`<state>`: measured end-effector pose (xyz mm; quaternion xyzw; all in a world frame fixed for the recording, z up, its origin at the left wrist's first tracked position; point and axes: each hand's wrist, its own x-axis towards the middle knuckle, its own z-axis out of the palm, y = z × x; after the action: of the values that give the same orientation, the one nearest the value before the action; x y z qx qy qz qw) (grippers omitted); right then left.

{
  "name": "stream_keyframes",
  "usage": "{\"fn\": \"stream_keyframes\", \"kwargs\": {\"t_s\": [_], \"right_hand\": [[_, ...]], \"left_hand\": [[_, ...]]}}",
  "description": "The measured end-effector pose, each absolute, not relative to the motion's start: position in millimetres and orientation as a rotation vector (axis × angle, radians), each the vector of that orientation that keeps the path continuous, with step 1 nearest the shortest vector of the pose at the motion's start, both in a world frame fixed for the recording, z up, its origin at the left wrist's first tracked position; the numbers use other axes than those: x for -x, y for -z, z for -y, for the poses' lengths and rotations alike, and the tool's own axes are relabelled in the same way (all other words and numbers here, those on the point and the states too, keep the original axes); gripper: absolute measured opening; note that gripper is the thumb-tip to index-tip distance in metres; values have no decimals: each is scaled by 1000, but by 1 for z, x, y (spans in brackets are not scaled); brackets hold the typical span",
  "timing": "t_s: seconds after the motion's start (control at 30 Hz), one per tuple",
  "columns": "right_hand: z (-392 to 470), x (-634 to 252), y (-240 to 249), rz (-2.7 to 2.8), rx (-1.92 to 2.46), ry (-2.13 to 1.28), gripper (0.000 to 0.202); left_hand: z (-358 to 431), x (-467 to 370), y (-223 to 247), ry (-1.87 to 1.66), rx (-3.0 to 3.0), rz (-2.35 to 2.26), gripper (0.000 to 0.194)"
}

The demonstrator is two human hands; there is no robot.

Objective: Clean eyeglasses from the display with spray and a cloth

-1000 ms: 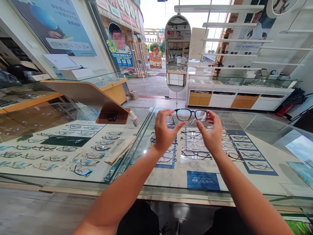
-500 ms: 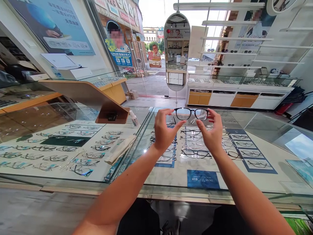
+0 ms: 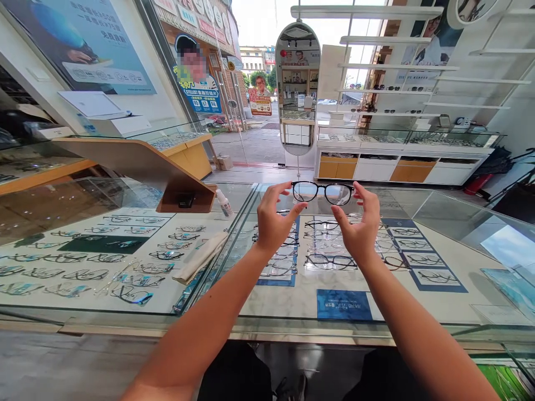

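A pair of black round-framed glasses (image 3: pixel 321 192) is held up above the glass counter, lenses upright. My left hand (image 3: pixel 276 217) grips the left end of the frame between fingers and thumb. At the other end, my right hand (image 3: pixel 358 220) holds the right side the same way. Beneath both hands, rows of eyeglasses (image 3: pixel 331 260) lie inside the glass display case (image 3: pixel 276 307), some on blue cards. A blue printed card (image 3: pixel 343 305) lies near the front edge of the case.
On the left stand a wooden tilted stand (image 3: pixel 137 159) and a small white bottle (image 3: pixel 224 203). A beige cloth (image 3: pixel 201 257) lies beside the counter's glass seam. An oval mirror (image 3: pixel 298 89) rises behind the counter, with shelves (image 3: pixel 393 68) to the right.
The camera view has shifted slightly, so the surroundings appear moved. The glasses have tilted a little, their right side now lower, still held by both hands.
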<state>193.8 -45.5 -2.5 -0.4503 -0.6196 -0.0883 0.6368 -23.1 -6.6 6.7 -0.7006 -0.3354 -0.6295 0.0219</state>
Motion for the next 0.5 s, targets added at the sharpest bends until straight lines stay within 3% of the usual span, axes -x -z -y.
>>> {"fn": "stream_keyframes", "kwargs": {"t_s": [0.5], "right_hand": [[47,-193,0,1396,1000,219,56]], "left_hand": [[6,22,-6,1966,2178,1102,54]]}}
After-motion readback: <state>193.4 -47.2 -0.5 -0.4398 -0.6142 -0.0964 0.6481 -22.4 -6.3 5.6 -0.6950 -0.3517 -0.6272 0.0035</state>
